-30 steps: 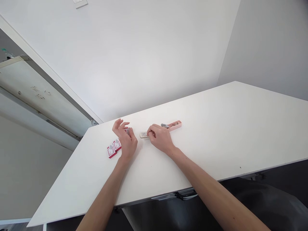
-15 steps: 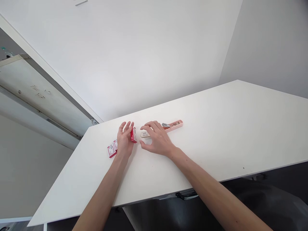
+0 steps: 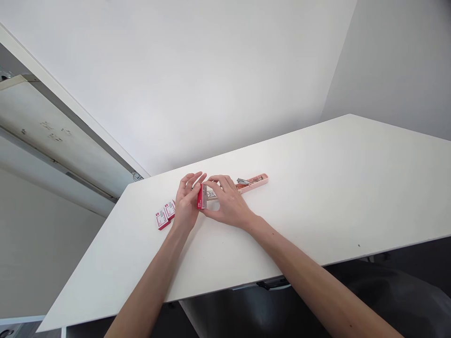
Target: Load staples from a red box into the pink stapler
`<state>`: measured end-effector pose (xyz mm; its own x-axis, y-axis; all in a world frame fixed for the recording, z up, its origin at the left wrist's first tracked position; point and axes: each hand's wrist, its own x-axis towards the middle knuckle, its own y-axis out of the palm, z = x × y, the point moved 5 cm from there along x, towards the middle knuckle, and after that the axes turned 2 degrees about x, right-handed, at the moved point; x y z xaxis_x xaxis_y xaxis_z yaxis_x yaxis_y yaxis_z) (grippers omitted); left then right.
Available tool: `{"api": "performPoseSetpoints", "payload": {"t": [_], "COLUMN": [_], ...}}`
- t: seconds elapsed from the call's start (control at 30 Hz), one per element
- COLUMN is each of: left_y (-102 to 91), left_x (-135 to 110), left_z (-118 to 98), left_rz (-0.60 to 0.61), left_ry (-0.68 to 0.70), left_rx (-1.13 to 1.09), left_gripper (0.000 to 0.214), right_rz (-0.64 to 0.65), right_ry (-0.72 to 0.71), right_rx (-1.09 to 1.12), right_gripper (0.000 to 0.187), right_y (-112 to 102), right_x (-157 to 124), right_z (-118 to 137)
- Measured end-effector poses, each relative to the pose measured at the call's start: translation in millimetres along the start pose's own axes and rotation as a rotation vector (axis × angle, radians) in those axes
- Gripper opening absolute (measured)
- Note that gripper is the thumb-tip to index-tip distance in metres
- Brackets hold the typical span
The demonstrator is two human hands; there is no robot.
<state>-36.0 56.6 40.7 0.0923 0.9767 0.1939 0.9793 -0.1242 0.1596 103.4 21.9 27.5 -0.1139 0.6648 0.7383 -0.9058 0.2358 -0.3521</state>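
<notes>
A small red-and-white box (image 3: 202,197) stands on end between my hands above the white table. My left hand (image 3: 186,202) holds it with the thumb against its side, the other fingers raised and curled behind. The thumb and index finger of my right hand (image 3: 227,199) pinch its upper and lower edges. Behind the right fingers lies an off-white piece with dark print (image 3: 211,194), partly hidden. Farther right is a narrow pink open case (image 3: 259,183) with small metal items in it. Two more red-and-white boxes (image 3: 165,217) lie side by side left of my left wrist.
The white table (image 3: 317,197) meets a white wall (image 3: 229,84) along its back edge. At the left stands a stained, pale panel (image 3: 52,122). Below the table's front edge is a dark, shiny surface (image 3: 253,312).
My left hand has brought the small box rightward to my right hand. The right thumb and index finger, spread and apart from it before, have closed on its edges.
</notes>
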Motion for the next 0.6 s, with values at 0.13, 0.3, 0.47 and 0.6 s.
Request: {"api": "performPoseSetpoints", "payload": {"t": [0.13, 0.3, 0.47, 0.6], "left_y": [4.8, 8.4, 12.8, 11.5], "left_x": [-4, -6, -4, -6], "left_z": [-2, -5, -5, -5], "left_rz": [-0.035, -0.029, 0.136, 0.152], "left_ry": [0.09, 0.116, 0.089, 0.126], "left_rx": [0.148, 0.217, 0.155, 0.286], "left_gripper": [0.025, 0.032, 0.044, 0.052], "right_rz": [-0.023, 0.081, 0.177, 0.233], "right_ry": [0.2, 0.491, 0.648, 0.667], "right_rx": [0.223, 0.64, 1.043, 1.235], "right_gripper": [0.054, 0.059, 0.045, 0.05], "right_y": [-4, -4, -3, -3], "right_x": [3, 4, 8, 9], "right_z": [-3, -9, -15, -15]}}
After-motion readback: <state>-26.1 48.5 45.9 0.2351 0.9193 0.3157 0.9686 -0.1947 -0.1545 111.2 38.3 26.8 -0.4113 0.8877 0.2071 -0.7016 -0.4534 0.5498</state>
